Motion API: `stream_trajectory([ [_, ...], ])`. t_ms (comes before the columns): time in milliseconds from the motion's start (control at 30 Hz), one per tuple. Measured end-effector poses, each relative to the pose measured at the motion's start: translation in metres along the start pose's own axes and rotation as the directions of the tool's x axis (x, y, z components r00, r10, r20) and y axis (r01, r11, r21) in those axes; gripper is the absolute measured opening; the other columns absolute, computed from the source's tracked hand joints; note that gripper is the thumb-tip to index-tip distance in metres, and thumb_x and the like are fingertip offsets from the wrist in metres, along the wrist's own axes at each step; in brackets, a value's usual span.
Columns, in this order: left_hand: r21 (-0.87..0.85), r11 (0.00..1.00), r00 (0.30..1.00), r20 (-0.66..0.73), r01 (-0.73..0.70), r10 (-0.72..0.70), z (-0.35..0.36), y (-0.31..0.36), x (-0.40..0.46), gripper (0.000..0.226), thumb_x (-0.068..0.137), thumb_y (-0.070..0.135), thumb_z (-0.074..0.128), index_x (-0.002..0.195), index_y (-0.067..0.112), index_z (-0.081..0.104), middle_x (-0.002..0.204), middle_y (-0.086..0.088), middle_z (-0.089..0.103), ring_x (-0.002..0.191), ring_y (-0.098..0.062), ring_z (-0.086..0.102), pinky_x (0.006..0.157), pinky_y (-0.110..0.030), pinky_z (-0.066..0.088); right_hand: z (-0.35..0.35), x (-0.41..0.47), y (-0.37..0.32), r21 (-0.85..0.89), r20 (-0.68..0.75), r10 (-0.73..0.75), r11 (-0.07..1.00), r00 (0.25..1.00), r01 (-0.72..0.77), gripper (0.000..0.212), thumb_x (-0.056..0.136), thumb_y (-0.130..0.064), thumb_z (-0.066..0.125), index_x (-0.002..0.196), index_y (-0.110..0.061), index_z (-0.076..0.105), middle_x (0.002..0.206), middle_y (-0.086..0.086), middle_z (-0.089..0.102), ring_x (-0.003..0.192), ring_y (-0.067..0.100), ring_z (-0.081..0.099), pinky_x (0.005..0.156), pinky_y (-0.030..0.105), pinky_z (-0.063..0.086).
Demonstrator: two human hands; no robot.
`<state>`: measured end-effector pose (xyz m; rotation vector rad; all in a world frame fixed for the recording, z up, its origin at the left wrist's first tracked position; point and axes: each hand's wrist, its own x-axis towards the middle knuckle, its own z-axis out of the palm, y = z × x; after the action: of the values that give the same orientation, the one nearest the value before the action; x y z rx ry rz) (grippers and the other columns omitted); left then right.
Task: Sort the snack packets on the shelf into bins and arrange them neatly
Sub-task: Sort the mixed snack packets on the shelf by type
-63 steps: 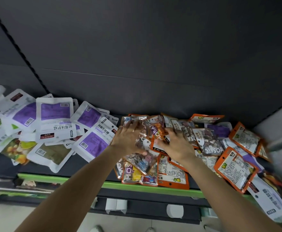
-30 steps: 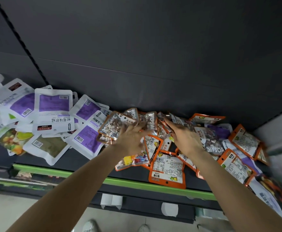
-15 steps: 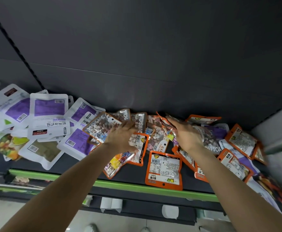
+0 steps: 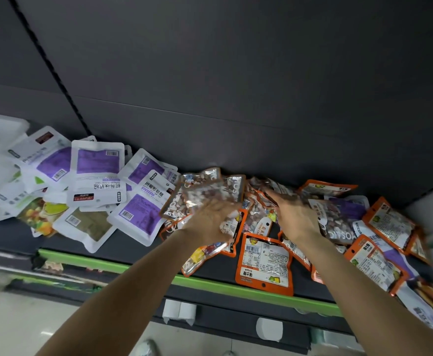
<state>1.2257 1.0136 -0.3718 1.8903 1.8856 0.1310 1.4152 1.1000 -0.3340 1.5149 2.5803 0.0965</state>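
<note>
while both hands' fingers blur among packets (image 4: 264,263), bare shelf (image 4: 123,249) fronts its green edge (image 4: 210,282).

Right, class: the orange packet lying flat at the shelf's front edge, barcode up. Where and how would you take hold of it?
Pinch the orange packet by its near edge, which juts over the green shelf lip, coming from the front. It lies flat and apart from both hands, so a thumb could probably slip beneath.

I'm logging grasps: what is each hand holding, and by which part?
The left hand grips clear candy packets by their lower edges. The right hand rests flat on the pile, holding nothing.
</note>
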Motion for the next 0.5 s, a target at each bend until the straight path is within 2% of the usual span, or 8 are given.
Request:
stream_trajectory([
  [100,0.03,0.998,0.998,0.02,-0.055,0.054,-0.003,0.0,-0.003,0.093,0.083,0.035,0.07,0.152,0.033,0.007,0.16,0.003,0.008,0.147,-0.016,0.002,0.118,-0.035,0.001,0.001,-0.001,-0.002,0.091,-0.005,-0.014,0.996,1.0,0.014,0.065,0.1,-0.031,0.045,0.148,-0.045,0.003,0.066,-0.006,0.039,0.051,0.005,0.04,0.041,0.018,0.032],
  [167,0.096,0.995,1.0,-0.026,-0.013,0.016,-0.005,-0.001,-0.005,0.095,0.081,0.044,0.07,0.152,0.031,0.008,0.159,0.002,0.008,0.147,-0.017,0.002,0.117,-0.033,-0.001,0.006,-0.005,0.0,0.242,0.064,-0.085,0.968,0.994,0.067,0.068,0.095,-0.043,0.049,0.148,-0.045,0.006,0.107,0.0,0.059,0.078,0.01,0.059,0.06,0.024,0.05],
  [200,0.102,0.995,0.999,-0.051,0.01,-0.005,-0.006,0.0,-0.005,0.095,0.08,0.047,0.07,0.152,0.029,0.01,0.158,0.001,0.012,0.147,-0.018,0.006,0.118,-0.034,0.0,0.008,-0.007,0.003,0.33,0.065,-0.107,0.941,0.992,0.08,0.068,0.094,-0.045,0.051,0.149,-0.042,0.011,0.134,0.001,0.05,0.104,0.016,0.06,0.078,0.031,0.054],
  [267,0.05,0.997,0.99,-0.134,0.059,-0.052,-0.008,0.006,-0.005,0.087,0.083,0.045,0.065,0.15,0.023,0.015,0.154,-0.001,0.021,0.144,-0.02,0.015,0.118,-0.033,0.007,0.014,-0.009,0.018,0.411,-0.015,-0.014,0.911,1.0,0.019,0.063,0.093,-0.047,0.05,0.149,-0.033,0.022,0.152,0.003,0.031,0.134,0.025,0.04,0.103,0.041,0.043],
  [333,0.019,0.998,0.974,-0.219,0.064,-0.058,-0.012,0.015,0.0,0.076,0.089,0.036,0.056,0.151,0.02,0.014,0.155,-0.001,0.021,0.143,-0.021,0.017,0.118,-0.034,0.009,0.02,-0.014,0.031,0.321,-0.025,0.148,0.938,0.989,-0.132,0.061,0.095,-0.052,0.04,0.149,-0.027,0.024,0.154,0.008,0.027,0.14,0.029,0.028,0.109,0.044,0.034],
  [367,0.035,0.999,0.974,-0.225,0.037,-0.028,-0.014,0.022,0.004,0.073,0.092,0.033,0.053,0.151,0.021,0.013,0.156,-0.001,0.019,0.144,-0.021,0.016,0.119,-0.036,0.01,0.022,-0.017,0.035,0.3,0.052,0.196,0.932,0.979,-0.202,0.062,0.095,-0.055,0.035,0.149,-0.026,0.022,0.155,0.009,0.023,0.142,0.029,0.022,0.113,0.045,0.027],
  [433,0.068,0.997,0.984,-0.172,-0.027,0.038,-0.015,0.035,0.012,0.076,0.093,0.034,0.052,0.152,0.026,0.005,0.159,0.002,0.01,0.146,-0.02,0.01,0.118,-0.042,0.01,0.03,-0.022,0.029,0.325,0.246,0.186,0.909,0.951,-0.261,0.063,0.097,-0.055,0.026,0.151,-0.025,0.014,0.159,0.007,0.011,0.147,0.025,0.008,0.117,0.043,0.012],
  [500,0.105,0.993,0.992,-0.113,-0.052,0.064,-0.014,0.045,0.02,0.085,0.092,0.036,0.056,0.151,0.035,-0.006,0.16,0.006,-0.001,0.147,-0.022,0.002,0.117,-0.048,0.01,0.03,-0.025,0.014,0.422,0.256,0.094,0.885,0.962,-0.199,0.061,0.099,-0.052,0.023,0.152,-0.026,0.008,0.16,0.003,0.003,0.147,0.02,0.002,0.118,0.039,0.008],
])
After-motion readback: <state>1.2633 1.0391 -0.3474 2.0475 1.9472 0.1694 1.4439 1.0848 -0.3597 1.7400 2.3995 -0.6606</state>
